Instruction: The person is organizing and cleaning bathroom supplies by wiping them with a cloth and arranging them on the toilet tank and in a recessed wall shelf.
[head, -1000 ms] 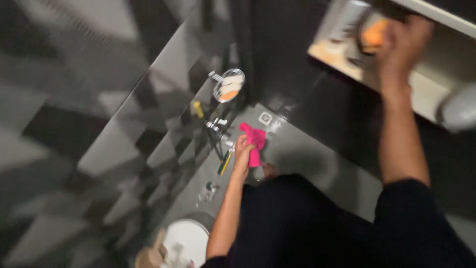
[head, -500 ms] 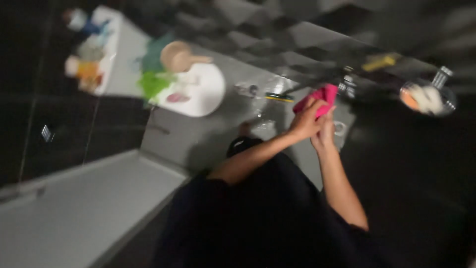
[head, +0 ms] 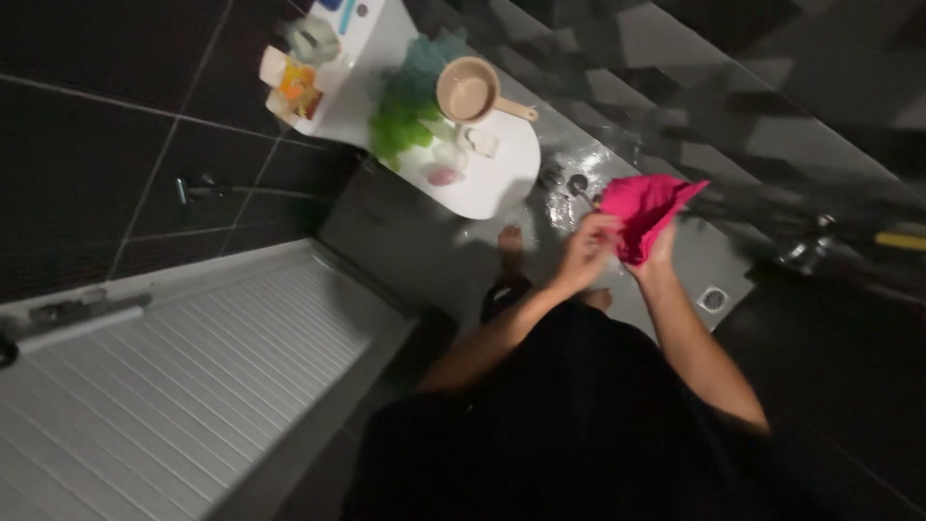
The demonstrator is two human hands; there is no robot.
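Holding a bright pink soft cloth (head: 644, 205) up in both hands at chest height, above a wet grey floor (head: 405, 241) and clear of it. Left hand (head: 585, 253) curled, fingertips pinching the cloth's near edge; right hand (head: 661, 259) closed on the folds from beneath, most of its fingers hidden by the fabric, so cannot tell how they lie. Cloth spread wider than half a second ago, when bunched small between the two hands; a second ago gripped by the left hand alone, low by the taps, with the right arm reaching up to a high shelf. Judged from that: right hand back from the shelf and joined to the cloth, cloth being opened out or refolded rather than wiped on anything. View also swung round, blur gone.

Standing barefoot, one bare foot (head: 510, 241) showing on the floor, beside shiny puddles. Just beyond the foot, a white rounded plastic stool top (head: 502, 188) carrying a beige plastic scoop with a short handle (head: 469, 92), a green mesh bath sponge (head: 400, 125) and small pale bits too blurred to name. Near the right forearm, a round metal floor drain (head: 713, 298). Further right, chrome tap fittings (head: 805, 253) and a yellow object (head: 902, 240), indistinct. Lower left, a white ribbed panel (head: 193, 386) lying aslant. Behind, glossy black wall tiles (head: 87, 193); ahead, grey and white patterned tiles. Dim, cramped washroom.
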